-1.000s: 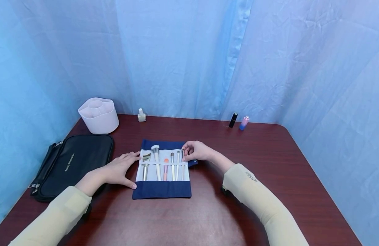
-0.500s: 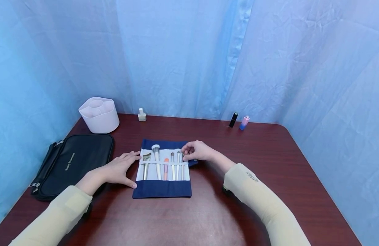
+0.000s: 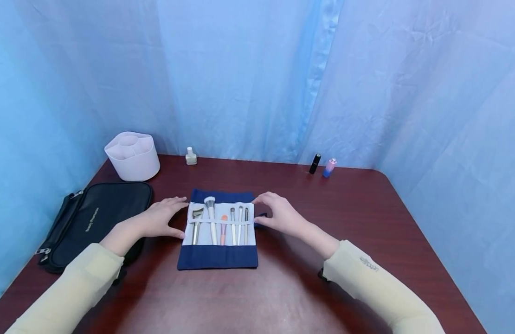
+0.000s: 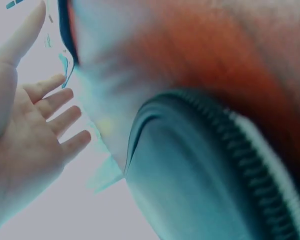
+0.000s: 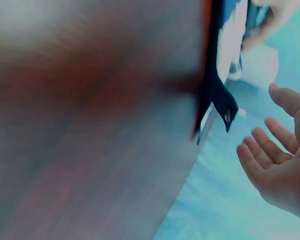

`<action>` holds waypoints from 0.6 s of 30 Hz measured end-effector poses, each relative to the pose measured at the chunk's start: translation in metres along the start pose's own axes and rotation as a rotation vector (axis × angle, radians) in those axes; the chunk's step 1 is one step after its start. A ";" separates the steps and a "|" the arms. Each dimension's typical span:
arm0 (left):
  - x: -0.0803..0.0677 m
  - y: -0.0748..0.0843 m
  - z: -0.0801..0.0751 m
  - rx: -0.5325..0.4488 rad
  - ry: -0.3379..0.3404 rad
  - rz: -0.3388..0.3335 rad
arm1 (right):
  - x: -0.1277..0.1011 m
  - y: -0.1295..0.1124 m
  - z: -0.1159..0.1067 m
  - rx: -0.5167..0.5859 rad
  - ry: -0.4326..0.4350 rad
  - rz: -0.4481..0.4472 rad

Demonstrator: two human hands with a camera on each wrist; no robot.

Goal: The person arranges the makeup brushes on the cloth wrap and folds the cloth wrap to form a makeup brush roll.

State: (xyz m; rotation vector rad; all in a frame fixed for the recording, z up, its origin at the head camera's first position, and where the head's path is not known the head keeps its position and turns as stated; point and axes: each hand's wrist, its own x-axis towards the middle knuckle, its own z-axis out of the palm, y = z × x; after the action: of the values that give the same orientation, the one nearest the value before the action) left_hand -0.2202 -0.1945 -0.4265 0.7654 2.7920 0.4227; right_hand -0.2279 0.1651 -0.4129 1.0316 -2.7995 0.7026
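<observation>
A blue and white brush roll (image 3: pixel 217 232) lies open and flat in the middle of the dark red desk (image 3: pixel 366 218). Six brushes sit in it side by side under a white band: a flat-tipped one (image 3: pixel 196 225), a big fluffy one (image 3: pixel 210 218), an orange one (image 3: pixel 223 228), and three thin silver ones (image 3: pixel 239 224).

There are two hands. The left hand (image 3: pixel 159 218) rests at the 9 o'clock edge of the roll with its fingers straight and spread; it holds nothing. The right hand (image 3: pixel 278 215) is at the 3 o'clock edge, fingers loose and a bit bent, and it holds nothing too. In the right wrist view a dark blue tab (image 5: pixel 225 107) with a snap sticks out from the roll, near the fingers (image 5: pixel 262 157).

One black zip bag (image 3: pixel 92 220) lies at 9 o'clock. One white cup holder (image 3: pixel 132 155) stands at 10 o'clock. One small pale bottle (image 3: pixel 191 156) stands at 12 o'clock. At 1 o'clock stand one black tube (image 3: pixel 314 163) and one pink and blue tube (image 3: pixel 329 167), just beside each other.
</observation>
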 end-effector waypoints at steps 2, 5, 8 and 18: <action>0.002 -0.002 -0.002 0.018 0.021 0.005 | -0.009 -0.006 0.003 -0.046 0.011 -0.031; 0.008 -0.005 -0.002 0.033 0.031 0.027 | -0.024 -0.016 0.008 -0.115 0.005 -0.061; 0.015 -0.009 -0.001 0.038 0.032 0.049 | -0.037 -0.027 0.015 -0.165 -0.034 -0.042; 0.027 -0.019 0.002 0.091 0.010 0.058 | -0.052 -0.031 0.033 -0.262 -0.169 0.038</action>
State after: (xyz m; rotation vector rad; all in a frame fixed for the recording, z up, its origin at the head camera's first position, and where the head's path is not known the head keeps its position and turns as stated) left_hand -0.2515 -0.1952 -0.4376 0.8680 2.8211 0.3115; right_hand -0.1654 0.1606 -0.4414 1.0336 -2.9555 0.2495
